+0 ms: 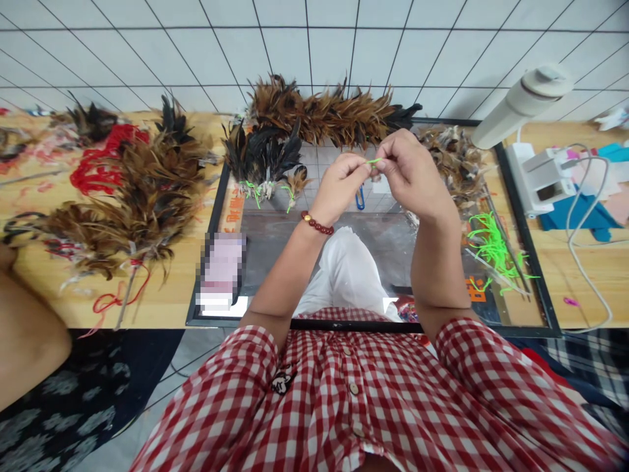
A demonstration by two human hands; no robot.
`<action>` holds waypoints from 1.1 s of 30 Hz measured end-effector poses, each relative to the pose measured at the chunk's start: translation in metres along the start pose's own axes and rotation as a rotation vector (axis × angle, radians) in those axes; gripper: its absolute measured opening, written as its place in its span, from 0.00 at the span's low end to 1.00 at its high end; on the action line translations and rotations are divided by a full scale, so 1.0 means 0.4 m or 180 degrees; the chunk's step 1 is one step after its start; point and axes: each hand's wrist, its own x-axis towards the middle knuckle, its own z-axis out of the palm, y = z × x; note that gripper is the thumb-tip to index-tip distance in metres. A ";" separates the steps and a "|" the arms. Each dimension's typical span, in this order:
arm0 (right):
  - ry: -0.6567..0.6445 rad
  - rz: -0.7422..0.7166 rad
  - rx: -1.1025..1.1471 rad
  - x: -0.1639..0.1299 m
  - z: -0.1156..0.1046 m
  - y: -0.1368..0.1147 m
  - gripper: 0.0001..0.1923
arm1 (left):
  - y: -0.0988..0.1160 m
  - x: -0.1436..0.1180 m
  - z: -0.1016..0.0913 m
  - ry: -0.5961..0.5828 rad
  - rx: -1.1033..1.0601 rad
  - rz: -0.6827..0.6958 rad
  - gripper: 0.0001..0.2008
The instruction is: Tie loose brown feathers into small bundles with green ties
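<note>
My left hand [341, 183] and my right hand [410, 170] are close together above the glass-topped board [275, 255]. Their fingertips pinch a short bright green string [375, 161] between them. Whether a feather is also held there is hidden by the fingers. Left of my hands lie dark feathers [265, 154] with green ties at their base, and a small brown feather tuft [297, 180] tied in green. A blue clip-like thing [360, 198] shows beneath my hands. To the right is a heap of green strings [493, 244] beside thin sticks.
A long row of brown feathers [319, 111] lines the back, with loose feathers [455, 164] at right. A white tumbler [523, 105] and power strip [531, 177] with cable stand right. At left are a phone [221, 269], a feather pile [152, 177], red string [101, 164] and another person's arm [29, 321].
</note>
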 end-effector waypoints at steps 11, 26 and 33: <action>-0.0007 0.0434 0.1047 -0.003 -0.012 -0.044 0.25 | -0.005 0.005 -0.002 0.0217 -0.1146 -0.0374 0.07; 0.0474 0.0466 0.1019 0.011 0.061 -0.060 0.17 | 0.010 -0.021 -0.001 0.1245 0.0858 0.0604 0.06; 0.0545 0.0455 0.1540 0.012 0.061 -0.090 0.20 | -0.017 -0.027 -0.016 0.1361 0.1074 0.1131 0.11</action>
